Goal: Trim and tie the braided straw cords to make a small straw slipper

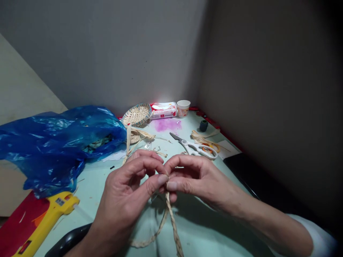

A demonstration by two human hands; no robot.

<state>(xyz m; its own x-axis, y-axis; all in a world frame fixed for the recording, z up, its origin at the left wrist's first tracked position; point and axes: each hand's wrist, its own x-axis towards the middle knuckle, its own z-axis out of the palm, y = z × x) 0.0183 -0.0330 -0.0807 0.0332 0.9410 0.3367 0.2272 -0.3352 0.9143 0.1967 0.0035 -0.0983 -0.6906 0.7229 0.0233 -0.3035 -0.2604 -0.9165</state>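
My left hand (128,189) and my right hand (193,178) meet over the pale green table (211,228), both pinched on a braided straw cord (173,221). The braid hangs down from my fingertips toward the near edge, with a second strand looping off to the left below. A loose flat straw strip (128,142) rises behind my left fingers. Both thumbs press the top of the braid where the hands touch.
A blue plastic bag (59,142) lies at the left, a yellow glue gun (43,223) near the front left. White scissors (197,147), straw scraps (203,139), a small woven basket (136,115), a wipes pack (163,110), a paper cup (183,107) and a dark spool (203,125) sit behind.
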